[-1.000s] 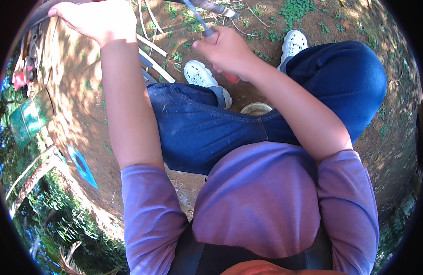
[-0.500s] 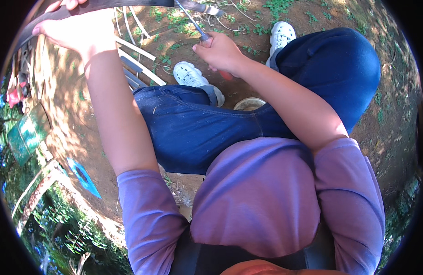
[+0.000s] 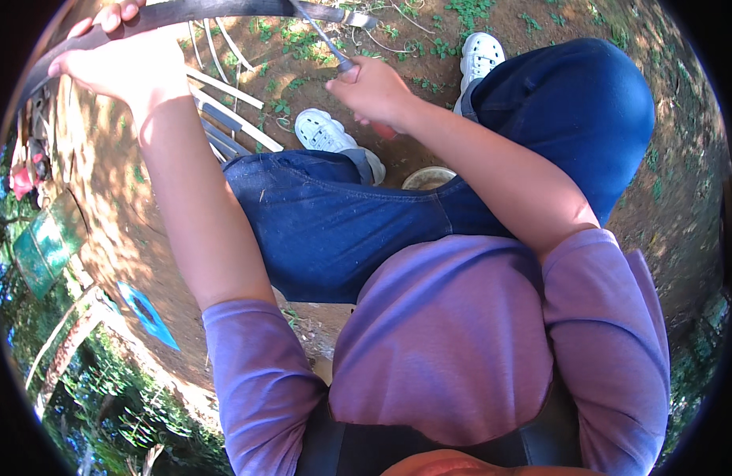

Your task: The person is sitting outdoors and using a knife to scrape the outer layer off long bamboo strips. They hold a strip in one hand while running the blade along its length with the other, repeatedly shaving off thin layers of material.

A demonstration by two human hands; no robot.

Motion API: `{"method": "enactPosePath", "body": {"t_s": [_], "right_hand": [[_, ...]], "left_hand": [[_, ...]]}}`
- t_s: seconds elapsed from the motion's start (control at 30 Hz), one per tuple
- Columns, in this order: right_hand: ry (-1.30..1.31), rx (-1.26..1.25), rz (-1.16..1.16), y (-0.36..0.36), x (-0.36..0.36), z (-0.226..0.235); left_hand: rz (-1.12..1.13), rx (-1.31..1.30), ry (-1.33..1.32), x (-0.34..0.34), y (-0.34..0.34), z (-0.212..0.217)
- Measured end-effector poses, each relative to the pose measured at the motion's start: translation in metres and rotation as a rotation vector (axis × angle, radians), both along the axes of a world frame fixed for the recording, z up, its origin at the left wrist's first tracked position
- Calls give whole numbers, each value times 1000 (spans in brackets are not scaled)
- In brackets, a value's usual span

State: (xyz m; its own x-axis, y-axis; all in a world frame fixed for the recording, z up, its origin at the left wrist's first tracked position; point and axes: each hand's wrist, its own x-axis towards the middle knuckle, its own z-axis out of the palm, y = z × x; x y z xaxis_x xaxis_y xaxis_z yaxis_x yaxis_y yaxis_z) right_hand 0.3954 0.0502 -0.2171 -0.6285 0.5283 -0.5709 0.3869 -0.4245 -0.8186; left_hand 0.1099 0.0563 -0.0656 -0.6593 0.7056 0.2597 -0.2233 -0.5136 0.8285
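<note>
My left hand [image 3: 124, 63], washed out by sunlight, grips a long dark pole [image 3: 223, 9], thumb on its near side and fingertips over the far side. The pole, perhaps bamboo or cane, runs along the upper edge, bent by the lens, and shows a pale cut end at the right. In my right hand [image 3: 374, 94] is a slim-bladed knife [image 3: 325, 38], its reddish handle partly hidden by my fist. The blade slants up and left to meet the pole, short of that pale end. Whether its edge bites in cannot be made out.
Pale and dark split strips [image 3: 231, 111] lie on the ground beyond my left knee. A round light-coloured container [image 3: 429, 178] stands between my legs, near a white clog [image 3: 325, 131]. Off to the left are a green drum-like object [image 3: 41, 252] and a blue flat piece [image 3: 148, 316].
The pole and my left hand have shifted slightly left, and my right hand with the knife has moved a little the same way. Both grips look the same.
</note>
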Motion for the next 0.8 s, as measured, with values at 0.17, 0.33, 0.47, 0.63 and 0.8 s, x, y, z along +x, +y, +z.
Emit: {"method": "enactPosePath", "body": {"t_s": [0.17, 0.33, 0.47, 0.63, 0.8], "right_hand": [[-70, -179, 38, 25, 1, -25], [90, 3, 42, 8, 0, 8], [-191, -120, 9, 25, 4, -22], [23, -38, 13, 8, 4, -5], [-87, -44, 59, 13, 1, -4]], "left_hand": [[-41, 22, -20, -5, 8, 2], [28, -30, 22, 7, 10, 10], [76, 439, -696, 23, 11, 6], [128, 173, 178, 63, 6, 3], [321, 25, 154, 41, 5, -2]]}}
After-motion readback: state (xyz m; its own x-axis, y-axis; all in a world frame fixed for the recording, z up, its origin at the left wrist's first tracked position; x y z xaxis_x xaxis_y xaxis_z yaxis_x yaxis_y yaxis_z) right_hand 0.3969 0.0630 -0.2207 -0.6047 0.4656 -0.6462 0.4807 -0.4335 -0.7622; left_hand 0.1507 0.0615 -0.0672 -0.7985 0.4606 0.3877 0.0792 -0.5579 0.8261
